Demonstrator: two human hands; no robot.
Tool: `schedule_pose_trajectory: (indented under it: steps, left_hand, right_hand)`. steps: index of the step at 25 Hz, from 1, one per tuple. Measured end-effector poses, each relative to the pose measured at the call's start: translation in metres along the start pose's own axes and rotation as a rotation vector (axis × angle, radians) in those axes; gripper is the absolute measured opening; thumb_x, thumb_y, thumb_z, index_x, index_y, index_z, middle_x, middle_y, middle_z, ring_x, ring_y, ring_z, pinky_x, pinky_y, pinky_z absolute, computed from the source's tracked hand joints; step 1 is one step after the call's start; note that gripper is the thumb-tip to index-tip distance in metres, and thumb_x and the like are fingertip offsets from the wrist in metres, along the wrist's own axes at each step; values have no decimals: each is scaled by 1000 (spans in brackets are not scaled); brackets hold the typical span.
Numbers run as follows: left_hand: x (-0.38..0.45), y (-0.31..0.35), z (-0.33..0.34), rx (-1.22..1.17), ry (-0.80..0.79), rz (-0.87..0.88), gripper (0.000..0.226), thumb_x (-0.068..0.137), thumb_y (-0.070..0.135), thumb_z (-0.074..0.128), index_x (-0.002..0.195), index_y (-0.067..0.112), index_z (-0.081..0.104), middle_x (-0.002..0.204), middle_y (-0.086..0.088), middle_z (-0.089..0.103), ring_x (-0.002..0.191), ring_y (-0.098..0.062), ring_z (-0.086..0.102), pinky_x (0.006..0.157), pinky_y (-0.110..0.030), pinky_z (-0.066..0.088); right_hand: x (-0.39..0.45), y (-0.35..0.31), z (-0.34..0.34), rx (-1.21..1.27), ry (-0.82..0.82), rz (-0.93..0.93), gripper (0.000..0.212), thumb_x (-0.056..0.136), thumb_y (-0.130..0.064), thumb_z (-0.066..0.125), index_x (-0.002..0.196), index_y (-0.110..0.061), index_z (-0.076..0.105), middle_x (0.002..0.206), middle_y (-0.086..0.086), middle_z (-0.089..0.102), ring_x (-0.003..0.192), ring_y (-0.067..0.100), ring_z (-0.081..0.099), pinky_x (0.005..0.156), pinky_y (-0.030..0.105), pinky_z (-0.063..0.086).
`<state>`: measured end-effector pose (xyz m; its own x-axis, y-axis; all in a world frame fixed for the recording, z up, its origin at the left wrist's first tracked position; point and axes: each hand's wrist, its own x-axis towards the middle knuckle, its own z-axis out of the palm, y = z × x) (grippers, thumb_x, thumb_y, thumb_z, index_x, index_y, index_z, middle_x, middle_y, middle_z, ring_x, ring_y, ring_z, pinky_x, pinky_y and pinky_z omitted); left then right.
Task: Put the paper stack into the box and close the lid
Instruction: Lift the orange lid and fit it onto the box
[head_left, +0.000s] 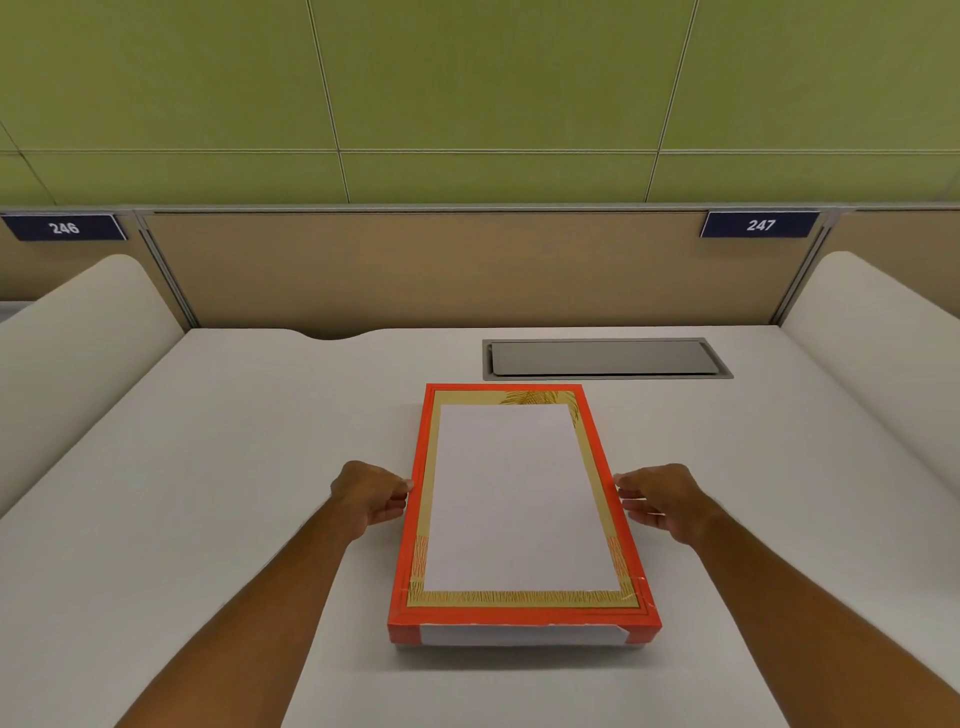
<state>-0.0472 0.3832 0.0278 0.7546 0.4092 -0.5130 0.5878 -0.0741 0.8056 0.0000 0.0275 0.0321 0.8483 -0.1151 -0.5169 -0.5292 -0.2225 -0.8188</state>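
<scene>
White desk (208, 467): box (519, 621) between left hand (371, 496), right hand (662, 499), fingers loosely curled against sides.

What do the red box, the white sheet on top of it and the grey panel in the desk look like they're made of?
The red box looks like cardboard with a printed matt finish: sharp folded edges, scuffed white corners. The white sheet looks like plain matt paper, flat and thin; I can't tell whether it is one sheet or a stack. The grey panel seems brushed metal, given its soft sheen, though coated plastic is possible.

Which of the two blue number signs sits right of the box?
The sign reading 247, on the partition up right of the red box; the sign reading 246 is far left.
</scene>
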Motion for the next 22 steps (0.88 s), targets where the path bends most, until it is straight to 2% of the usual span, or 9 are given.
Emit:
schedule_pose_trajectory:
  steps: [4, 7, 11, 14, 19, 22]
  left_hand:
    - [3, 4, 4, 21, 31, -12, 20, 79, 1, 75, 96, -8, 69, 94, -21, 73, 77, -30, 74, 77, -42, 62]
    - [4, 6, 6, 28, 29, -52, 21, 79, -1, 75, 97, -9, 69, 96, -22, 72, 75, -29, 73, 71, -37, 62]
    - [6, 4, 7, 12, 4, -133, 18, 79, -4, 73, 96, -9, 68, 97, -23, 71, 71, -28, 71, 60, -33, 60]
    - [5, 5, 6, -1, -15, -162, 14, 80, -5, 71, 93, -8, 67, 90, -21, 70, 69, -27, 69, 52, -30, 59]
    - [7, 2, 8, 26, 27, -122, 21, 79, -1, 74, 98, -9, 69, 97, -22, 72, 75, -29, 72, 65, -35, 61]
    - [3, 0, 13, 198, 100, 12, 19, 80, 9, 76, 92, -4, 70, 96, -17, 73, 73, -27, 73, 70, -35, 62]
  right_hand:
    - [5, -4, 4, -10, -9, 39, 12, 87, -6, 70, 93, 4, 67, 101, 21, 73, 85, 33, 73, 75, 41, 61]
    - [9, -4, 4, -11, 1, 54, 13, 85, -3, 71, 94, 5, 68, 103, 23, 72, 84, 34, 73, 73, 40, 61]
    - [12, -2, 7, 3, 14, 80, 16, 84, -1, 71, 98, 7, 68, 103, 23, 72, 86, 34, 73, 85, 46, 60]
    - [12, -2, 8, 21, 18, 91, 13, 85, -1, 71, 95, 6, 68, 102, 23, 72, 81, 32, 72, 84, 45, 60]
    - [12, 0, 10, -1, 54, 67, 11, 85, -3, 72, 91, 4, 68, 103, 23, 72, 79, 31, 73, 84, 45, 61]
    - [7, 1, 16, -149, 112, -9, 14, 86, -12, 72, 87, 1, 68, 101, 21, 73, 78, 29, 72, 83, 45, 61]
